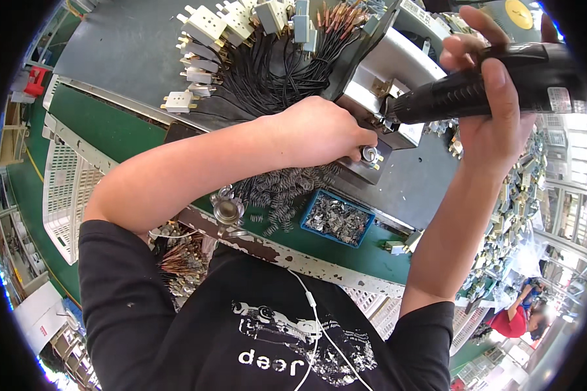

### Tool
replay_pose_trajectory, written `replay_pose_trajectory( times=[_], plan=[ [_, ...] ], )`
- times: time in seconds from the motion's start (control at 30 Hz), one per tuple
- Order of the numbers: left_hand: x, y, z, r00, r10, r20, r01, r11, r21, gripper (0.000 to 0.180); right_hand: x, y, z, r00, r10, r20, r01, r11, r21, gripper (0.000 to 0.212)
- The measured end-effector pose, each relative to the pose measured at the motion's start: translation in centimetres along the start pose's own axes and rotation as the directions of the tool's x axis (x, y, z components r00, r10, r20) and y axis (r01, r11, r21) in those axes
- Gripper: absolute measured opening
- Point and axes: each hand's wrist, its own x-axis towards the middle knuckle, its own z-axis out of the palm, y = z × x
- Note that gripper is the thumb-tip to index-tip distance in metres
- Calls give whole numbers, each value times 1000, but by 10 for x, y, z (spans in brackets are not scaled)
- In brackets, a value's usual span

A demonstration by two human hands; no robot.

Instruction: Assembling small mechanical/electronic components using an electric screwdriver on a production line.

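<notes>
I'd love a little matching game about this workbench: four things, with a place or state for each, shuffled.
1. Tray
2. Power tool
3. Springs
4. Black cables

A. Gripped in the right hand
B. Bundled beyond the left hand, near pale plugs
C. Blue, full of small metal pieces
D. Grey, in a loose heap

Right pairs: 1-C, 2-A, 3-D, 4-B
</notes>
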Motion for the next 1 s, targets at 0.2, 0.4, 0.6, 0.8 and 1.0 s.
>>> replay_pose_trajectory(
  times=[0.2,0.4,0.6,0.8,1.0],
  plan=[
    [-3,0,3,1000,-10,-15,10,1000,2,32,-9,-9,34,946,-211,-247,93,904,-417,50],
    [-3,1,3,999,-34,-11,34,999,10,32,-29,-21,11,940,-84,-331,-38,938,-345,24],
    [0,0,-2,1000,-7,-17,7,1000,1,27,-55,-26,10,920,-40,-390,-86,950,-302,16],
    [4,6,-9,994,-76,78,74,997,29,32,-63,-22,-1,946,-41,-321,-76,936,-343,35],
    [3,5,-9,994,-69,90,67,997,25,32,-65,-22,3,940,-48,-337,-67,944,-322,47]
  ],
)
